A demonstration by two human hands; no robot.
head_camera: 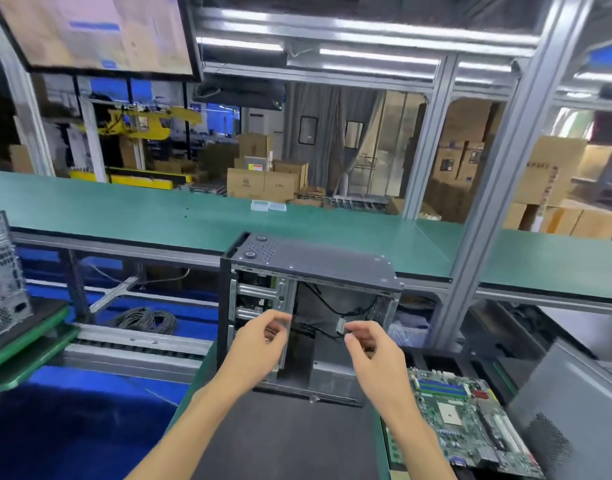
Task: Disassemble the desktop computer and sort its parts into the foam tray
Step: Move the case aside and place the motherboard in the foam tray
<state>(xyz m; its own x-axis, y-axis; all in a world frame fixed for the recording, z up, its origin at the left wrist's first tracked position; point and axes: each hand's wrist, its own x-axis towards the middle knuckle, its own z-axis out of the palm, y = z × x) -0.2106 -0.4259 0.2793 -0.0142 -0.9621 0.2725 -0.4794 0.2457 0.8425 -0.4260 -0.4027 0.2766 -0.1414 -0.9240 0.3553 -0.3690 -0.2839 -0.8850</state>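
Note:
An open black desktop case (318,261) stands on the dark mat before me, its side off and its inside mostly bare. Black cables (332,308) hang within. My left hand (259,344) reaches to the metal drive cage (263,299) at the case's left, fingers curled near its edge. My right hand (370,348) pinches a small grey cable connector (342,327) in the case opening. A green motherboard (467,417) lies flat at the lower right, outside the case.
A grey case side panel (574,410) lies at the far right. Another computer tower (3,271) stands at the left edge. A green conveyor shelf (159,209) runs behind the case, with an aluminium post (498,188) to the right. A cable coil (145,320) lies below left.

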